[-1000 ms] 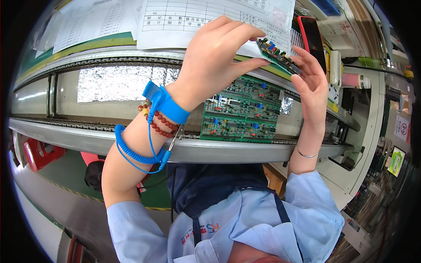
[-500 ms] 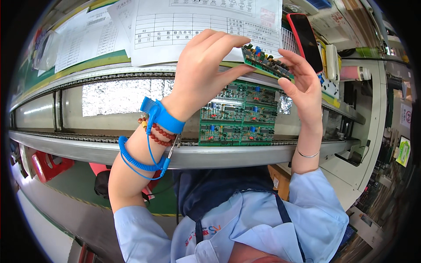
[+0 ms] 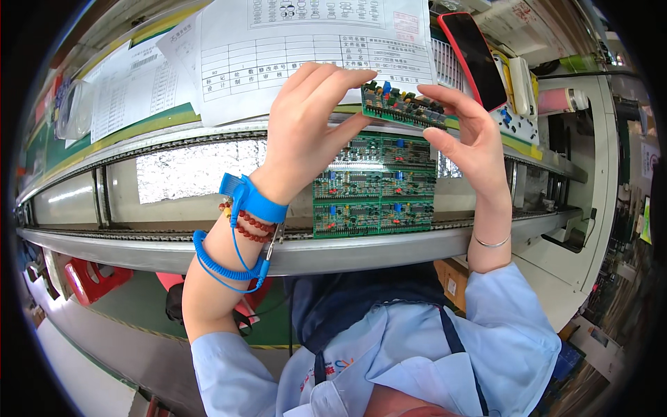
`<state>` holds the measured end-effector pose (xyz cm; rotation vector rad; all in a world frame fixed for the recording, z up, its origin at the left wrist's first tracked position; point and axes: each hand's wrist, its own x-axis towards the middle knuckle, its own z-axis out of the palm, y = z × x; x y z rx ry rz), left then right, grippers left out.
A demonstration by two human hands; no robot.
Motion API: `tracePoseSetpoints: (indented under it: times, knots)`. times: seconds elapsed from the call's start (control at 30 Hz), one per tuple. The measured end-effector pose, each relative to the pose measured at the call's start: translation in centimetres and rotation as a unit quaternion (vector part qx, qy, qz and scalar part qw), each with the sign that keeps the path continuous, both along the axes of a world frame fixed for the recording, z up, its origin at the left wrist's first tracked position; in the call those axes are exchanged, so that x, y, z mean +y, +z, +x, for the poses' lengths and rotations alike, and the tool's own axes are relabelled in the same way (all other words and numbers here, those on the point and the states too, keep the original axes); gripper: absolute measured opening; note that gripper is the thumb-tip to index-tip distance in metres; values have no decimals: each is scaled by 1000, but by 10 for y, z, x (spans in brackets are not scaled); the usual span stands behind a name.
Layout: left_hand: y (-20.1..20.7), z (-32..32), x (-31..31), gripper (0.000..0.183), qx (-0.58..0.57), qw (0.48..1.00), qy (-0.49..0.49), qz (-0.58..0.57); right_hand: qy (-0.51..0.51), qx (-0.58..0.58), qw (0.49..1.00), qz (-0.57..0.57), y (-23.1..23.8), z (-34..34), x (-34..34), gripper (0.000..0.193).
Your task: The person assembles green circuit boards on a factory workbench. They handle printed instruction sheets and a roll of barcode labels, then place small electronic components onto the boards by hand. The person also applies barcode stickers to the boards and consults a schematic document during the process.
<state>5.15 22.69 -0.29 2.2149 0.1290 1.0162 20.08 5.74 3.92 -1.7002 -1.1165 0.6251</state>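
A small green circuit board (image 3: 401, 108), crowded with blue, red and dark parts, is held up tilted between my two hands. My left hand (image 3: 316, 104) pinches its left end between thumb and fingers. At the right end, my right hand (image 3: 469, 125) grips the board the same way. Below it, a larger panel of joined green circuit boards (image 3: 372, 187) lies across the conveyor rails, with rows of components on top. A blue wrist strap (image 3: 260, 201) with a coiled cord is round my left wrist.
Metal conveyor rails (image 3: 174, 247) run left to right in front of me. Beyond them lie printed sheets (image 3: 306, 55), a phone with a red edge (image 3: 476, 62) and a pink roll (image 3: 556, 101). Silvery foil (image 3: 198, 167) shows between the rails. A red stool (image 3: 97, 278) stands lower left.
The small board now tilts so more of its component side shows. Both hands still hold it. The whole view has shifted slightly.
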Motion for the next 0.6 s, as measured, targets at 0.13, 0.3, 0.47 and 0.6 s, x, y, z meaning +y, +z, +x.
tracePoseSetpoints:
  times: [0.13, 0.3, 0.47, 0.6]
  knots:
    - [1, 0, 0, 47, 2, 1000, -9, 3, -5, -1, 1000, -4, -2, 1, 0, 46]
    - [1, 0, 0, 47, 4, 1000, -9, -6, -5, -12, 1000, -10, -2, 0, -1, 46]
    - [1, 0, 0, 48, 7, 1000, -8, -3, -3, -10, 1000, -3, -3, 2, -1, 47]
    - [2, 0, -1, 50, 7, 1000, -12, -3, -2, -1, 1000, 16, -3, 2, -1, 48]
